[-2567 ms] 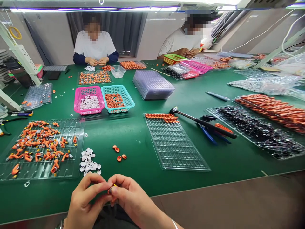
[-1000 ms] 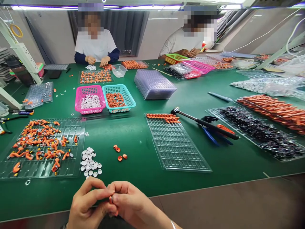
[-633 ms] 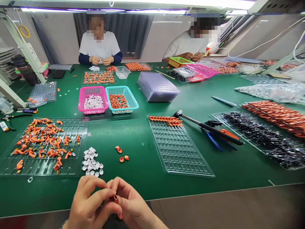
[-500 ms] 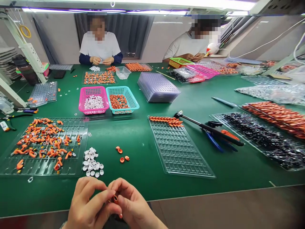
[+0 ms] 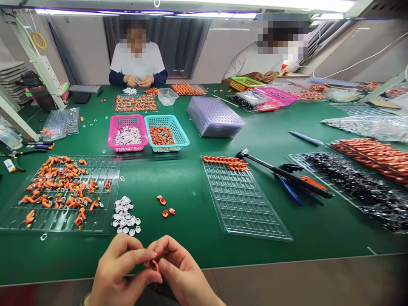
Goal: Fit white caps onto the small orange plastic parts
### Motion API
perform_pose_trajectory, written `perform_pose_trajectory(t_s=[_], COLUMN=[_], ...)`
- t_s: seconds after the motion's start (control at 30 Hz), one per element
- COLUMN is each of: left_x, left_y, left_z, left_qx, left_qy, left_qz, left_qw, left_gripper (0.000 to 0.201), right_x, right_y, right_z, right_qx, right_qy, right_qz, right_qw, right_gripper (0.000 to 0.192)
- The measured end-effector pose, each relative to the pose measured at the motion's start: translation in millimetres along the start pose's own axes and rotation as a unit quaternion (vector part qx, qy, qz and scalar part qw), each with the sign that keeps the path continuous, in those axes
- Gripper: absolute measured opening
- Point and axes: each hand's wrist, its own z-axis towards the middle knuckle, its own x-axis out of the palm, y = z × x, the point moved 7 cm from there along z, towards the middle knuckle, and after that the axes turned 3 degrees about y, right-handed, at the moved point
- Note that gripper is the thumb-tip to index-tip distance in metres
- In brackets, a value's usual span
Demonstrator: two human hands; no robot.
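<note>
Wrists and forearms cut off at the bottom edge; most of the small orange ring part (image 5: pixel 154 265) hidden between fingertips, its detail too small to make out. Left hand (image 5: pixel 119 274) and right hand (image 5: pixel 183 276) pinched narrow on that part, thumbs and forefingers meeting at the near table edge. Just beyond the left hand, a heap of round white caps (image 5: pixel 125 216); beyond the right, loose orange rings (image 5: pixel 165 206) on matte green mat (image 5: pixel 191 212). Farther right, a clear ribbed plastic tray (image 5: pixel 245 204).
</note>
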Motion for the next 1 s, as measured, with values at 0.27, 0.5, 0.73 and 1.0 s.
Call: perform_pose_trajectory(t_s=[0.27,0.5,0.73,1.0], left_x=[21.8,15.0,9.3,8.0], left_y=[55.0,46.9,28.1,27.8], left_z=[-24.9,-20.7,-15.1,-13.6], left_qx=[-0.326,-0.3,-0.243,-0.206], left_qy=[-0.003,-0.014,-0.044,0.001], left_qz=[-0.371,-0.317,-0.245,-0.228], left_qw=[0.869,0.9,0.938,0.952], left_gripper=[0.021,0.017,0.012,0.015], right_x=[5.0,2.2,-2.6,-1.5], right_y=[25.0,23.4,22.5,20.7], right_z=[-8.3,-10.7,-13.9,-14.1], right_qx=[-0.051,-0.055,-0.071,-0.083], right_qy=[-0.008,-0.02,-0.033,-0.028], right_qz=[-0.196,-0.208,-0.215,-0.197], right_qw=[0.979,0.976,0.973,0.977], right_gripper=[0.031,0.027,0.019,0.015])
